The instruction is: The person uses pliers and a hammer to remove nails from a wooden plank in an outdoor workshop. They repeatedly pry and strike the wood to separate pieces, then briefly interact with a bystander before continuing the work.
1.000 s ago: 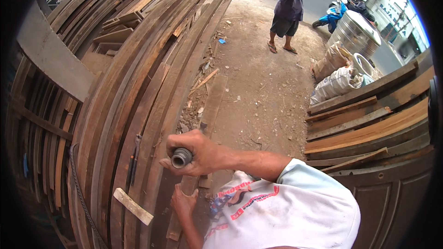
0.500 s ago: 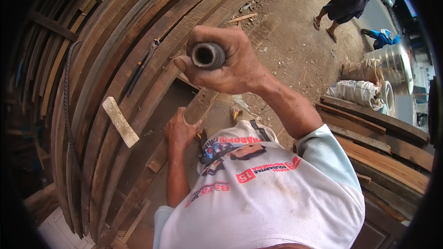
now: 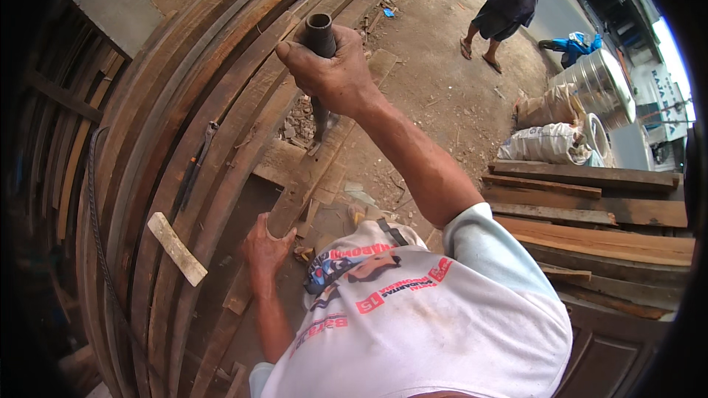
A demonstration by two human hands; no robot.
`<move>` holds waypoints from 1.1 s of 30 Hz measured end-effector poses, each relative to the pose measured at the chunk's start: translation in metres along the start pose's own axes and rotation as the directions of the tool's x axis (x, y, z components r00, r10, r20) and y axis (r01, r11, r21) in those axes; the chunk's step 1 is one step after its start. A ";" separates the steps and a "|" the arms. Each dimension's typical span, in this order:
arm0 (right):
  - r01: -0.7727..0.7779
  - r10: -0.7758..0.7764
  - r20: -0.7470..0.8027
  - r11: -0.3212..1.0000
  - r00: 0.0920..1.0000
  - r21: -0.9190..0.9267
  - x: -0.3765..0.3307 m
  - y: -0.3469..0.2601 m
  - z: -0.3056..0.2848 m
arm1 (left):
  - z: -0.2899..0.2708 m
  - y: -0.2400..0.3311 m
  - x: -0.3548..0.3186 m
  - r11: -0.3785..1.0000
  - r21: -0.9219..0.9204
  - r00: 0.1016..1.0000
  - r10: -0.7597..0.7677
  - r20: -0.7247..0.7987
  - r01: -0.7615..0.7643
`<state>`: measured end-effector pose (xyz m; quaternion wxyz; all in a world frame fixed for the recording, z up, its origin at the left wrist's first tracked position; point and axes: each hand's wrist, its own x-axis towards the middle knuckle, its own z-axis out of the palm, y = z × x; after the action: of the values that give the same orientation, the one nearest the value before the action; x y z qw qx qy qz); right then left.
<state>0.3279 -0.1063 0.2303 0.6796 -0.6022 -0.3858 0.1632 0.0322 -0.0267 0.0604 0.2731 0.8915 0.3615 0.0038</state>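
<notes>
My right hand (image 3: 332,66) is wrapped round the dark, hollow, ribbed grip of a hammer (image 3: 320,40). Its grip end points up toward me, while the metal head hangs below the fist, close over a narrow wooden plank (image 3: 313,177). Whether the head touches the wood I cannot tell. Lower down, my left hand (image 3: 267,249) grips that plank, thumb and fingers on its edges. Left of the plank, pincers (image 3: 195,166) with dark and orange handles rest on a long board. A short pale wood offcut (image 3: 177,248) lies across the boards nearby.
Long stacked boards (image 3: 147,155) fill the left side, with a dark twisted rod (image 3: 96,206) across them. More planks (image 3: 590,232) lie at the right. Sacks (image 3: 542,144) and a metal drum (image 3: 594,88) stand beyond. Another person (image 3: 505,7) stands on the dirt ground ahead.
My right hand has swung forward and away from me with the hammer, whose lower part now shows near the plank. My left hand stays on the plank. The view has shifted.
</notes>
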 end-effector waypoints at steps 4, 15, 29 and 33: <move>0.031 -0.028 -0.065 0.998 0.997 0.051 0.003 -0.002 -0.004 | 0.010 -0.013 -0.001 0.999 -0.013 0.998 0.049 -0.034 -0.050; -0.078 0.077 0.026 0.995 0.997 0.057 0.005 -0.012 -0.005 | -0.011 0.014 0.009 0.995 0.094 0.993 -0.041 0.111 0.031; 0.071 -0.074 0.126 0.997 0.989 0.030 -0.047 -0.026 0.045 | -0.010 -0.037 -0.029 0.996 0.039 0.992 0.076 0.104 -0.081; 0.145 -0.144 0.116 0.989 0.983 0.000 -0.051 -0.023 0.082 | -0.004 -0.035 -0.028 0.996 -0.009 0.993 0.090 0.078 -0.089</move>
<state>0.2297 -0.0896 0.2330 0.6634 -0.5651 -0.4680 0.1465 -0.0118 -0.0215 0.0521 0.2892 0.9055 0.3101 -0.0178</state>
